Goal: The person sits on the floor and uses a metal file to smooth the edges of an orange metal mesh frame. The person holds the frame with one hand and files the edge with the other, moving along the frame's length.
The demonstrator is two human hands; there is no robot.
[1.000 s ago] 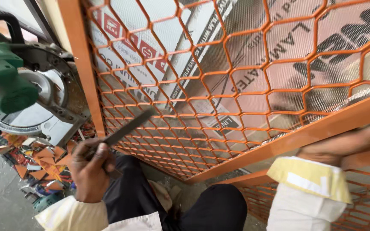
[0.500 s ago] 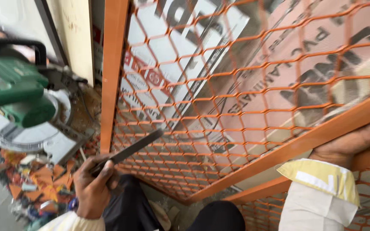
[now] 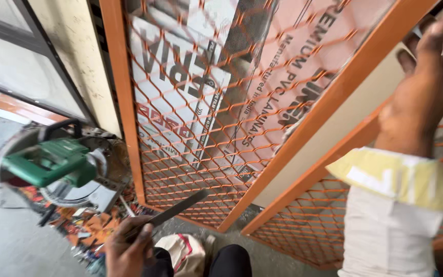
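My left hand [image 3: 127, 251] is at the bottom of the view, closed around the handle end of a flat dark metal file [image 3: 173, 211]. The file's tip points up and right, close to the lower edge of an orange metal frame with diamond mesh [image 3: 180, 128]. My right hand [image 3: 426, 82] is raised at the upper right and grips the frame's slanted orange bar [image 3: 329, 102], fingers curled over its edge. A white and yellow sleeve covers that forearm.
A green mitre saw [image 3: 52, 164] with a round blade guard sits on the floor at the left. Orange and dark scraps [image 3: 78, 225] lie beneath it. Printed sheet packaging [image 3: 190, 92] leans behind the mesh. A second mesh frame [image 3: 308, 225] stands at the lower right.
The view has swung left and closer. My right hand has risen along the slanted bar. My left hand still holds the file, now lower in view.
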